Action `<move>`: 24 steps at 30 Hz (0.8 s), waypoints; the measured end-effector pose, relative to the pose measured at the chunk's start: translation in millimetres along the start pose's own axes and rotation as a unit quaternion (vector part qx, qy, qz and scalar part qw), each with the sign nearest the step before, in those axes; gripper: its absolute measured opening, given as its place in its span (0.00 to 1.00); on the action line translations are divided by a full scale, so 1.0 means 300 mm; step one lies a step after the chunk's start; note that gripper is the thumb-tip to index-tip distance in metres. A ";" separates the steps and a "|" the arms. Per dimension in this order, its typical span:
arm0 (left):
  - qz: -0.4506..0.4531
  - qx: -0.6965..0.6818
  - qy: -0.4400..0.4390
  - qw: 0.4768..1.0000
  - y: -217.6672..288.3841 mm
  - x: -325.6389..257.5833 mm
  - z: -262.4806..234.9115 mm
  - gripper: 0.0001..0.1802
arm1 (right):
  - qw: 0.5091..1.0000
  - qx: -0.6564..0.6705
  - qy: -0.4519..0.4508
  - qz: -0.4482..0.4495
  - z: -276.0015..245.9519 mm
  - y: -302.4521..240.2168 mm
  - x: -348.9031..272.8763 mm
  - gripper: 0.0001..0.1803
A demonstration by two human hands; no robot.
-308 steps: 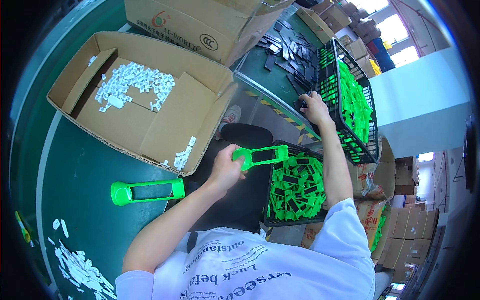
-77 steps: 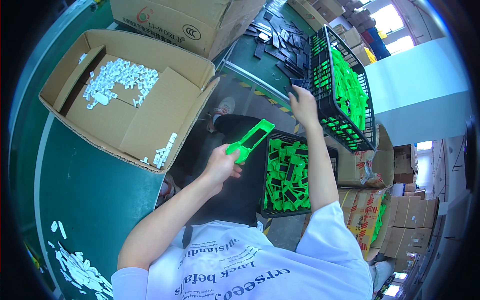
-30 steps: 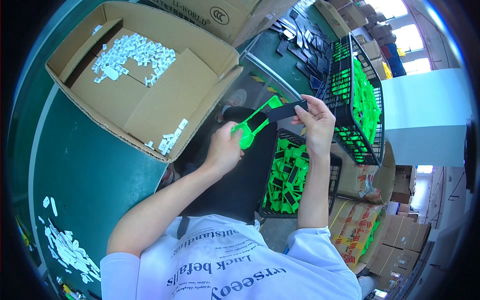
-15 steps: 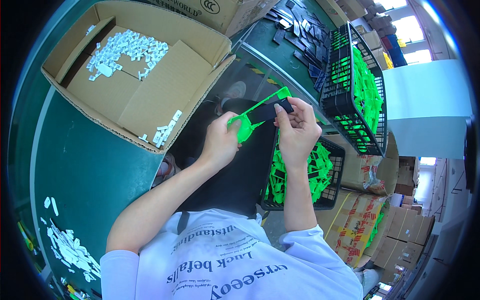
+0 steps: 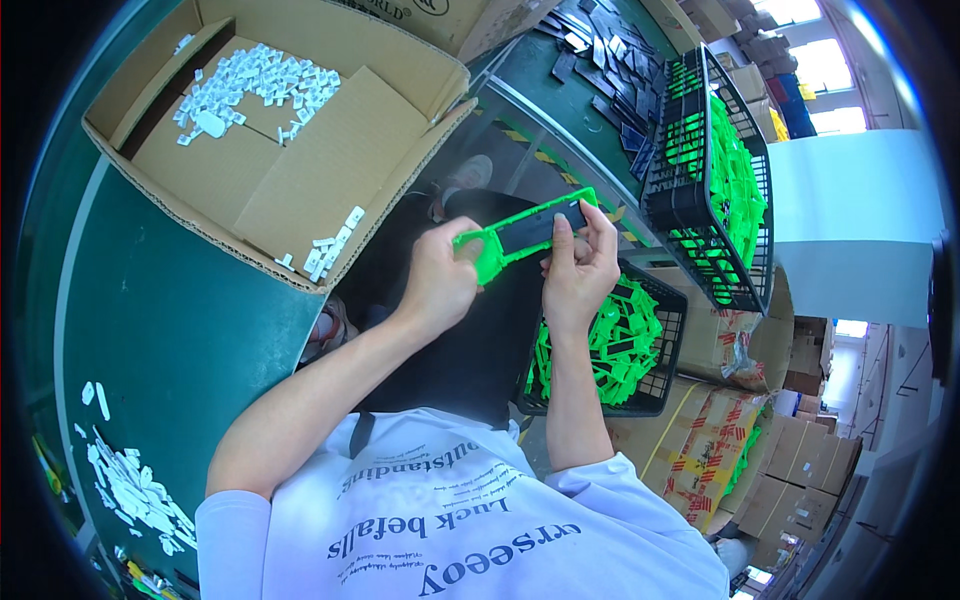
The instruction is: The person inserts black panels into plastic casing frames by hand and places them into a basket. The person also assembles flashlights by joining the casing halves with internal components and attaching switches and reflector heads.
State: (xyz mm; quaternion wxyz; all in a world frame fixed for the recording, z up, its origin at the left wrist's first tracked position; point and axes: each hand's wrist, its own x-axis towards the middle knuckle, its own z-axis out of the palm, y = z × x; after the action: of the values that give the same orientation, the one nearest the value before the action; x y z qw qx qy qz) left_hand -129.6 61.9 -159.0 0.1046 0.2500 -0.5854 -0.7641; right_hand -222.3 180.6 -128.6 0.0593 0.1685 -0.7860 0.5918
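Observation:
My left hand [image 5: 443, 272] is closed on the near left end of a bright green plastic frame [image 5: 489, 257]. A dark flat panel [image 5: 527, 232] lies within the frame's opening, along its length. At the frame's far right end, my right hand [image 5: 580, 262] grips the frame and panel, its thumb pressed on the panel's face and its fingers behind. Both hands hold the piece tilted above my lap. Whether the panel sits flush all round cannot be made out.
A cardboard box [image 5: 330, 180] with small white parts stands on the green table [image 5: 180, 290]. More white pieces [image 5: 140, 490] lie at lower left. Black crates [image 5: 715, 190] hold green frames; another crate [image 5: 650, 390] sits below my right forearm. Dark panels [image 5: 610, 65] are scattered at the back.
The dark panel, angled out of the green frame before, now lies in its opening. My right hand has shifted slightly down and left, its thumb now pressing on the panel.

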 end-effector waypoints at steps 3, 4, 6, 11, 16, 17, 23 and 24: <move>0.024 -0.004 0.010 1.000 0.000 0.012 -0.010 0.08 | 0.997 -0.071 -0.013 -0.032 -0.017 0.006 0.038 0.15; 0.021 0.023 0.011 0.999 -0.001 0.020 -0.011 0.08 | 0.992 -0.103 -0.023 -0.072 -0.039 0.008 0.054 0.13; 0.019 0.052 0.014 0.998 -0.001 0.034 -0.023 0.08 | 0.966 -0.207 -0.043 -0.148 -0.076 -0.033 0.079 0.10; 0.086 0.122 -0.037 0.988 0.006 0.036 -0.043 0.07 | 0.920 -0.283 -0.039 -0.268 -0.153 -0.092 0.179 0.13; 0.108 0.121 -0.056 0.985 0.027 0.036 -0.030 0.06 | 0.935 -0.155 -0.302 0.101 -0.245 -0.069 0.244 0.12; 0.063 0.081 -0.050 0.993 0.032 0.035 -0.030 0.08 | 0.931 -0.155 -0.311 0.112 -0.247 -0.070 0.249 0.12; 0.054 0.165 -0.002 0.985 0.049 0.040 -0.052 0.20 | 0.923 -0.230 -0.291 0.102 -0.209 -0.098 0.175 0.13; 0.071 0.191 0.012 0.979 0.067 0.036 -0.059 0.19 | 0.926 -0.224 -0.285 0.103 -0.202 -0.097 0.169 0.13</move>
State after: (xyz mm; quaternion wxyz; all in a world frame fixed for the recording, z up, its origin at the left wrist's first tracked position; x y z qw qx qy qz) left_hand -132.5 36.3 -146.1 0.1159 0.2318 -0.7360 -0.6254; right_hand -266.5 221.4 -69.6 -0.1923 0.2302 -0.8949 0.3305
